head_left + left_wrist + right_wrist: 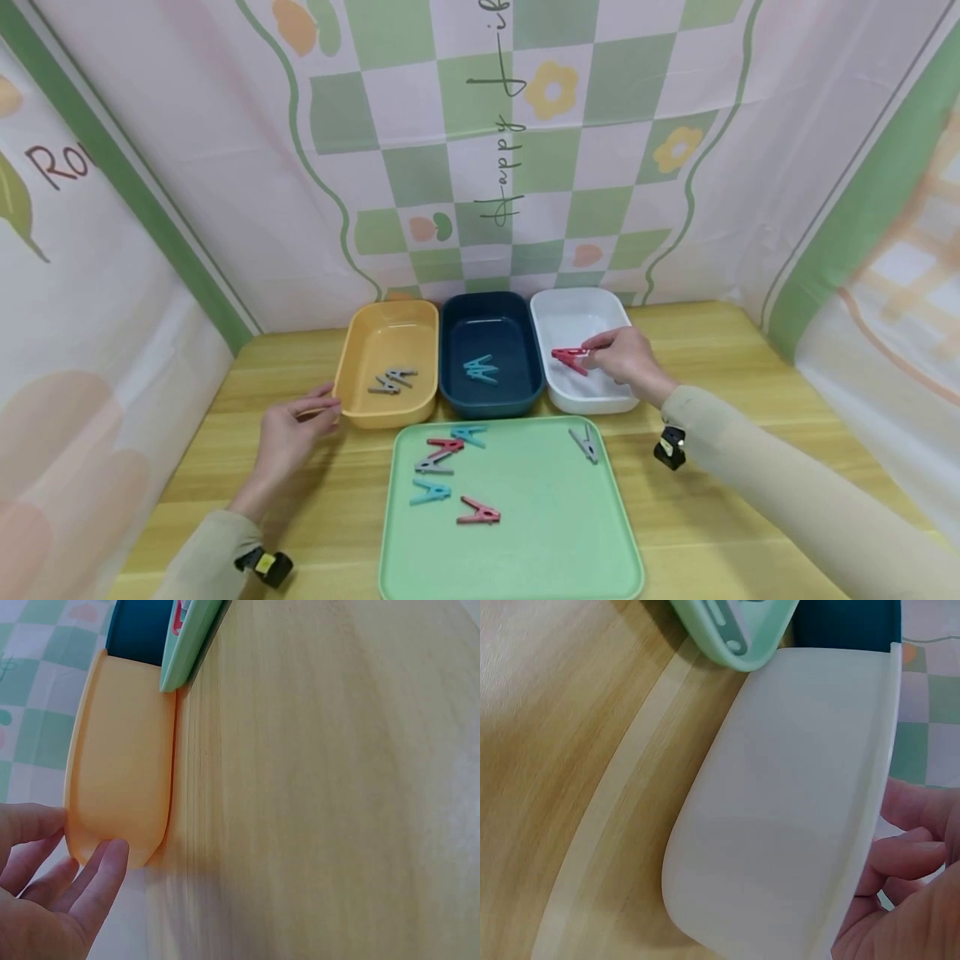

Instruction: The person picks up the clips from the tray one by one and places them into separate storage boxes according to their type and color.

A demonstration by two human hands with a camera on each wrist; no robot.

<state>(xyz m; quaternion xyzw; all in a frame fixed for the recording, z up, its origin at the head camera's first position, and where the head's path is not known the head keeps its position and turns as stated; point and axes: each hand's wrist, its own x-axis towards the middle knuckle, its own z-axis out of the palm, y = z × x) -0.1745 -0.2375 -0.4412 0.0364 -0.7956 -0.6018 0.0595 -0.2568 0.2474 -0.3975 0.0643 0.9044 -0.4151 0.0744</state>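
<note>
In the head view, the step in hand looks like laying a red clothespin (572,358) into the white bin (592,403), as part of what seems to be a sort by colour: gray clothespins (387,383) lie in the yellow bin (386,325) and blue clothespins (480,369) in the navy bin (491,404). The right hand (621,357) reaches over the white bin's outer side and pinches the red piece at its fingertips, so that it points inward, toward the navy bin; whether it already touches the bottom, or overlaps a second red one, I cannot tell. The next move calls, I judge, for loosening that pinch low inside the walls, then lifting clear of the rim and going back to the green tray (540,542) on the desk (697,342), where two blue, two red and two gray pieces lie, one of the gray ones alone near the far right corner. The left hand (288,433) is at the yellow bin's outer side, holding no clothespin. In the left wrist view, its fingers are spread and loosely bent, touching that bin's end near the rim, perhaps to steady it. In the right wrist view, the white bin's outer wall hides the pinched clothespin; the right hand's bent fingers show just past the rim, and a gray piece lies in the tray's nearby corner.
</note>
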